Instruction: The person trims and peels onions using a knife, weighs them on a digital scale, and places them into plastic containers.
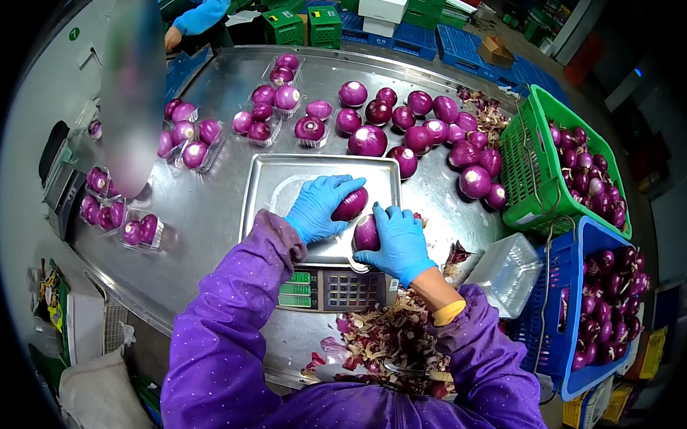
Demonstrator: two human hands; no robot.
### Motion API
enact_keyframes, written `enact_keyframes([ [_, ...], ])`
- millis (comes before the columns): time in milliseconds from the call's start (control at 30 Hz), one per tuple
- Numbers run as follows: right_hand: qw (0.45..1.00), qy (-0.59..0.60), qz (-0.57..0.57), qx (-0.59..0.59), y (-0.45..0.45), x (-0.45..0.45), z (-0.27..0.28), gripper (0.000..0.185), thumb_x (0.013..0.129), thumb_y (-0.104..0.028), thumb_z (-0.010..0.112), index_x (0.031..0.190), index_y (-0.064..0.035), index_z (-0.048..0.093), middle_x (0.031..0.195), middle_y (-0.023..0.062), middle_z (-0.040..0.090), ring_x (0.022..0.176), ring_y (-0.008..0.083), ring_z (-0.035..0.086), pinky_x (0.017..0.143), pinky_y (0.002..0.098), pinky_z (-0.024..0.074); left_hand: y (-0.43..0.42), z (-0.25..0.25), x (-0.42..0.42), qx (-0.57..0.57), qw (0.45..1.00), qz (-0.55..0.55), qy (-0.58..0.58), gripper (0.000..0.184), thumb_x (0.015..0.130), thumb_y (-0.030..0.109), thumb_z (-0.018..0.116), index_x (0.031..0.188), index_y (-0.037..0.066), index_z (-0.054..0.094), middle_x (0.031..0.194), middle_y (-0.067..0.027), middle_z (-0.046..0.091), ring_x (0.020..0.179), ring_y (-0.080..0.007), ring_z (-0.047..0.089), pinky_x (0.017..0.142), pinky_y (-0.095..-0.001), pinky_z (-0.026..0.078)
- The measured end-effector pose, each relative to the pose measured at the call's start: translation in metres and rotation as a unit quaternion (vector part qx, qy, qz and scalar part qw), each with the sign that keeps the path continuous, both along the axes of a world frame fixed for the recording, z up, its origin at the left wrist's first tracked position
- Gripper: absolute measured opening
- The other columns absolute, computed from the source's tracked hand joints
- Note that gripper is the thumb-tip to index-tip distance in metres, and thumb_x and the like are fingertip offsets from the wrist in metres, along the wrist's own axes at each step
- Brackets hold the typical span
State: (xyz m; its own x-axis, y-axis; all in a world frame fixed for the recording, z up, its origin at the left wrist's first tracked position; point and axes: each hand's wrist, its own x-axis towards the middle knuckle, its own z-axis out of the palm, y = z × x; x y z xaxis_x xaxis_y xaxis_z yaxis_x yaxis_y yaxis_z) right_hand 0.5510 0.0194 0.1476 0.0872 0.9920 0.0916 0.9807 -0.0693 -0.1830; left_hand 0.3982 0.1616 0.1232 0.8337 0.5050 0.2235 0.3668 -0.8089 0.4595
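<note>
Both my hands wear blue gloves and are over the steel pan of a digital scale. My left hand is closed around a purple onion. In my right hand, fingers and thumb grip a second onion, close to the first. Whether either onion rests on the pan is hard to tell. Loose peeled onions lie behind the scale, and clear punnets holding onions stand to the left of them.
On the right are a green crate and a blue crate of onions, with stacked clear punnets beside them. Onion skins heap in front of the scale. At the far left, a co-worker's hand shows near more filled punnets.
</note>
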Motion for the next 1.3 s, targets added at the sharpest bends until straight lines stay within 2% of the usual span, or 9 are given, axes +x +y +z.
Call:
enact_keyframes([
  [233, 0.998, 0.049, 0.004, 0.040, 0.010, -0.010, -0.011, 0.077, 0.061, -0.044, 0.080, 0.119, -0.0028, 0.050, 0.099, 0.0146, 0.054, 0.092, 0.0312, 0.053, 0.080, 0.0435, 0.0428, 0.004, -0.017, -0.009, -0.036, 0.997, 0.014, -0.069, 0.085, 0.063, 0.017, 0.080, 0.139, 0.020, 0.042, 0.140, -0.0136, 0.044, 0.129, -0.0410, 0.039, 0.110, -0.0470, 0.032],
  [433, 0.993, 0.082, -0.017, 0.078, -0.013, -0.008, -0.011, 0.091, 0.066, -0.048, 0.078, 0.139, -0.0087, 0.041, 0.118, 0.0207, 0.051, 0.110, 0.0345, 0.050, 0.092, 0.0415, 0.0391, -0.006, -0.018, -0.017, -0.103, 0.975, 0.056, -0.186, 0.088, 0.066, 0.016, 0.079, 0.143, 0.015, 0.037, 0.144, -0.0182, 0.038, 0.135, -0.0354, 0.033, 0.115, -0.0438, 0.024],
  [500, 0.987, 0.105, -0.036, 0.113, -0.023, -0.001, -0.014, 0.092, 0.069, -0.049, 0.077, 0.141, -0.0084, 0.038, 0.125, 0.0239, 0.048, 0.117, 0.0368, 0.048, 0.097, 0.0433, 0.0385, -0.009, -0.038, -0.020, -0.278, 0.898, 0.143, -0.310, 0.091, 0.072, 0.017, 0.078, 0.147, 0.011, 0.028, 0.147, -0.0165, 0.033, 0.138, -0.0303, 0.029, 0.114, -0.0408, 0.023],
  [633, 0.841, 0.528, -0.109, 0.035, -0.015, 0.018, -0.034, 0.090, 0.078, -0.044, 0.075, 0.143, 0.0014, 0.032, 0.136, 0.0288, 0.042, 0.124, 0.0347, 0.047, 0.104, 0.0388, 0.0390, -0.037, -0.062, -0.012, -0.563, 0.692, 0.220, -0.395, 0.091, 0.077, 0.012, 0.073, 0.149, 0.006, 0.018, 0.152, -0.0217, 0.024, 0.142, -0.0340, 0.022, 0.114, -0.0407, 0.025],
  [667, 0.786, 0.602, -0.137, -0.021, -0.009, 0.019, -0.034, 0.088, 0.080, -0.040, 0.074, 0.143, 0.0038, 0.030, 0.138, 0.0269, 0.042, 0.126, 0.0316, 0.046, 0.104, 0.0377, 0.0391, -0.045, -0.063, -0.008, -0.543, 0.703, 0.201, -0.412, 0.088, 0.080, 0.008, 0.069, 0.149, 0.003, 0.015, 0.154, -0.0209, 0.020, 0.143, -0.0338, 0.019, 0.116, -0.0404, 0.021],
  [833, 0.806, 0.575, -0.138, -0.030, 0.002, -0.004, -0.042, 0.089, 0.079, -0.034, 0.077, 0.144, 0.0033, 0.029, 0.132, 0.0244, 0.049, 0.121, 0.0306, 0.050, 0.100, 0.0356, 0.0419, -0.055, -0.062, 0.008, -0.497, 0.655, 0.225, -0.523, 0.084, 0.069, -0.013, 0.039, 0.150, 0.002, 0.020, 0.155, -0.0150, 0.020, 0.144, -0.0250, 0.020, 0.115, -0.0346, 0.023],
  [900, 0.794, 0.590, -0.135, -0.047, 0.008, -0.016, -0.026, 0.091, 0.078, -0.033, 0.077, 0.146, 0.0011, 0.026, 0.128, 0.0242, 0.052, 0.114, 0.0296, 0.055, 0.095, 0.0355, 0.0454, -0.048, -0.065, -0.007, -0.534, 0.610, 0.218, -0.543, 0.085, 0.068, -0.013, 0.038, 0.150, 0.005, 0.022, 0.156, -0.0133, 0.021, 0.144, -0.0225, 0.020, 0.115, -0.0327, 0.024],
  [1100, 0.789, 0.609, -0.016, -0.074, 0.046, -0.087, -0.016, 0.090, 0.079, -0.031, 0.077, 0.147, -0.0018, 0.024, 0.125, 0.0248, 0.054, 0.105, 0.0305, 0.060, 0.086, 0.0351, 0.0501, -0.029, -0.035, -0.105, -0.453, 0.636, 0.262, -0.567, 0.080, 0.073, -0.010, 0.038, 0.150, 0.008, 0.025, 0.156, -0.0077, 0.025, 0.143, -0.0248, 0.025, 0.109, -0.0346, 0.031],
  [1300, 0.795, 0.583, 0.097, -0.138, 0.087, -0.191, -0.044, 0.095, 0.081, -0.038, 0.073, 0.146, 0.0051, 0.020, 0.139, 0.0293, 0.042, 0.128, 0.0340, 0.046, 0.104, 0.0361, 0.0381, -0.015, -0.053, -0.236, -0.380, 0.611, 0.352, -0.598, 0.070, 0.082, -0.009, 0.037, 0.149, 0.008, 0.027, 0.153, -0.0113, 0.029, 0.138, -0.0269, 0.034, 0.108, -0.0380, 0.034],
])
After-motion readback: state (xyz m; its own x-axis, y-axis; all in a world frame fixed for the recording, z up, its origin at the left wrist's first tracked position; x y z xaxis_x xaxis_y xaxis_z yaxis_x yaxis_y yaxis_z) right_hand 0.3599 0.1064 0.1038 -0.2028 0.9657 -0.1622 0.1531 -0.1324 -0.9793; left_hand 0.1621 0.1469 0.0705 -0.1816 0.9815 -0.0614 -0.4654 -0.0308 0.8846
